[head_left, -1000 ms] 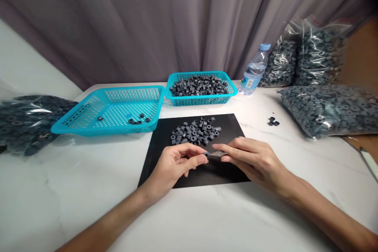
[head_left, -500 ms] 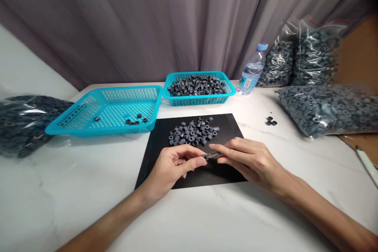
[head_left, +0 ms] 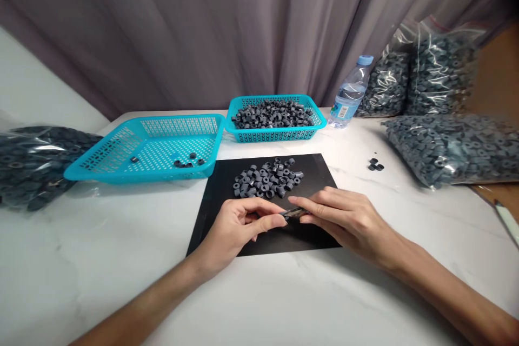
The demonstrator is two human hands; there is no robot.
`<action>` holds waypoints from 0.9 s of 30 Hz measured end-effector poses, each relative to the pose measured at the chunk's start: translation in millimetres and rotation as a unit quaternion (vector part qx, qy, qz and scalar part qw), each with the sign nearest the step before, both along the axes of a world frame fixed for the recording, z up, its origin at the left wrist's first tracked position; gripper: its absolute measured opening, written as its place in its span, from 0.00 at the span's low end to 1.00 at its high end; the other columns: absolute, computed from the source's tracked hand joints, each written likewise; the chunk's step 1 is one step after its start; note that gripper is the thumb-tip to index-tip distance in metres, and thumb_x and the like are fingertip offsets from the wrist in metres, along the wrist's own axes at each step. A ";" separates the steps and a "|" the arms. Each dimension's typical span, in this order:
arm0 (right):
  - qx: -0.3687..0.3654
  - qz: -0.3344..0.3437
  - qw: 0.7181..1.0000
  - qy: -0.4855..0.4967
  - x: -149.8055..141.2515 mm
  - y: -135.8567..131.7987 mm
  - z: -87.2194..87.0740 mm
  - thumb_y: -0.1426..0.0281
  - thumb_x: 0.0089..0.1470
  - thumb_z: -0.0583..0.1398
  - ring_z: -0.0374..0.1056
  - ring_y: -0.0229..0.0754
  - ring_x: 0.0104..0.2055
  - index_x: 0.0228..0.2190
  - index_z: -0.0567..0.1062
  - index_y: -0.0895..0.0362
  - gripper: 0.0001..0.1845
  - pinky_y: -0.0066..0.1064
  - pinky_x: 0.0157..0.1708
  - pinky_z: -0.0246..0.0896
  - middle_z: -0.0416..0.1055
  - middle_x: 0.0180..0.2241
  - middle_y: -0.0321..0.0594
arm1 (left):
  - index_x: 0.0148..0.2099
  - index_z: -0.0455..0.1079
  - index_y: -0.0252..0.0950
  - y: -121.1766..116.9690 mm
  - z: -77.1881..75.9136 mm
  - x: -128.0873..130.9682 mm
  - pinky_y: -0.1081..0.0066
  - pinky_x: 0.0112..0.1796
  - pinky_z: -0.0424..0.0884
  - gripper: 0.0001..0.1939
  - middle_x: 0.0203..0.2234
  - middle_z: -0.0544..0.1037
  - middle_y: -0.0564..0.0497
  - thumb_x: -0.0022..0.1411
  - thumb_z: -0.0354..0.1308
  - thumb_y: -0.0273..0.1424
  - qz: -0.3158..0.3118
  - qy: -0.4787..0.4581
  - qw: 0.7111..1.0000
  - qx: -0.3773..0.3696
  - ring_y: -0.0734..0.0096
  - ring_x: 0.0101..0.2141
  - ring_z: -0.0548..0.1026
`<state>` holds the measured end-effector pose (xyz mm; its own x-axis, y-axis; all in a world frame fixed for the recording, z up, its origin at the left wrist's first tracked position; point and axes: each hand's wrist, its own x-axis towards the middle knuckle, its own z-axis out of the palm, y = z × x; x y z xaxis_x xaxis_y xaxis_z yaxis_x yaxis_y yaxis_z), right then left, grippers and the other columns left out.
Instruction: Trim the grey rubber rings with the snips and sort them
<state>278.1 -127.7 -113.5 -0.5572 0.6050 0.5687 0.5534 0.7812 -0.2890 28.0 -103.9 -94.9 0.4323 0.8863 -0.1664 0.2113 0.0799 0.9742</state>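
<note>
My left hand point(head_left: 239, 225) is closed in a pinch, thumb against forefinger, on a small dark grey plastic piece that its fingertips mostly hide. My right hand point(head_left: 344, 216) is wrapped round a small metal hand tool point(head_left: 295, 212) with a narrow tip, most of it covered by the fingers. The tool's tip meets the piece at my left fingertips. Both hands are over a black mat point(head_left: 259, 246). Just beyond them on the mat lies a loose pile of short grey plastic cylinders point(head_left: 265, 178) with holes through them.
A blue basket point(head_left: 146, 173) with several cylinders stands at the left, before a bag of cylinders point(head_left: 38, 162). Another blue basket point(head_left: 275, 136), heaped with them, is behind the mat. At the right are a water bottle point(head_left: 349, 94), several loose pieces point(head_left: 375, 165) and full bags point(head_left: 458, 148).
My hands keep the same grip, the tool's tip still at the piece. The view has shifted a little; the pile looks unchanged.
</note>
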 end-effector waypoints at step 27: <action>0.041 -0.004 0.998 -0.037 0.6 -1.1 7.0 0.72 0.69 0.56 0.63 0.37 0.31 0.57 0.72 0.59 0.17 0.30 0.33 0.61 0.76 0.36 0.39 | 0.37 0.83 0.38 0.7 -0.1 1.7 0.78 0.22 0.58 0.09 0.28 0.82 0.50 0.57 0.70 0.37 -0.017 -0.001 1.000 0.000 0.76 0.25 0.67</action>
